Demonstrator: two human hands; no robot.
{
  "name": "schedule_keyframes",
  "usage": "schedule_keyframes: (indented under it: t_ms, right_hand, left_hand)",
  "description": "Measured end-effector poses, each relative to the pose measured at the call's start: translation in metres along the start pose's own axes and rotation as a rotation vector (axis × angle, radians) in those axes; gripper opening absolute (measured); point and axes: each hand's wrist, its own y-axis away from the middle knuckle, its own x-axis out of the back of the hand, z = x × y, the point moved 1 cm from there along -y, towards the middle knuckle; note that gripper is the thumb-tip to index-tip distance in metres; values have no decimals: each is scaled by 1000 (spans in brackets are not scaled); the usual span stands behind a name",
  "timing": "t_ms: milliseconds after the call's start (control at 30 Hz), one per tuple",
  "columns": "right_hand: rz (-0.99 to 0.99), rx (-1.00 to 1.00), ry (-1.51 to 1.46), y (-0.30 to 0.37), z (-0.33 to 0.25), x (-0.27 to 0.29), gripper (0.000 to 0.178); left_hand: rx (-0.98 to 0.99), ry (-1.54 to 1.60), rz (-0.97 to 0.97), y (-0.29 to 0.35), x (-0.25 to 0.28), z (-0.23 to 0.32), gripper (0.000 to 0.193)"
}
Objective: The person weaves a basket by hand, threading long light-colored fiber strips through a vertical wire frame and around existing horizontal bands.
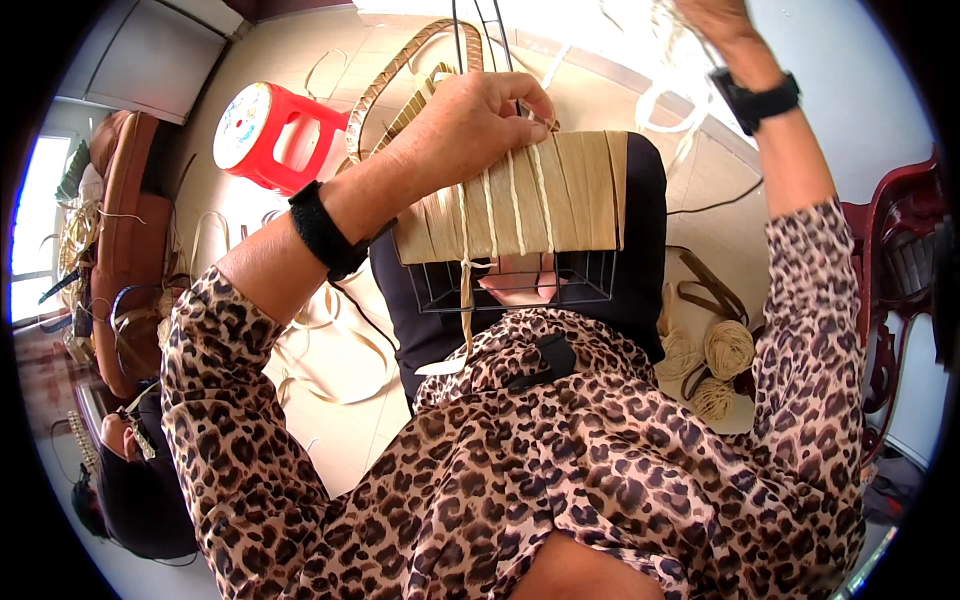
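On my lap rests a black wire basket frame [590, 285], its upper part covered by a panel of tan flat strips [585, 190]. Several cream cords [515, 215] cross the panel in lines. At the far edge of the panel my left hand [485, 120] is closed, thumb and fingertips pinching where a cord meets the rim. My right hand [715, 18] is raised at the upper right, partly cut off by the picture's edge. Pale cord strands [665, 60] trail from it, washed out by glare. A tan strip [466, 310] hangs off the panel's near edge.
A red stool [285, 140] stands at the far left. Behind the panel rises a wrapped loop handle [385, 75]. Balls of cream cord [728, 350] lie on the floor by my right side, loose strips [340, 370] at the left. A carved dark-red chair [890, 250] is at the right.
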Motion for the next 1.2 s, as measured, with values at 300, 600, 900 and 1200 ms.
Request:
schedule_keyframes:
  t_ms: [300,600,900,1200]
  right_hand:
    - [-741,-342,-1306,60,-63,-67,50]
    - [-1459,-347,-948,46,-53,-57,51]
    - [-1693,-303,-1096,32,-69,-60,34]
    - [-1521,-461,-1649,59,-48,-55,36]
  left_hand:
    - [4,-55,23,8,5,-11,16]
    - [-43,-136,63,18,21,3,16]
    - [-17,6,-188,12,33,-1,16]
    - [13,-121,-353,6,39,3,15]
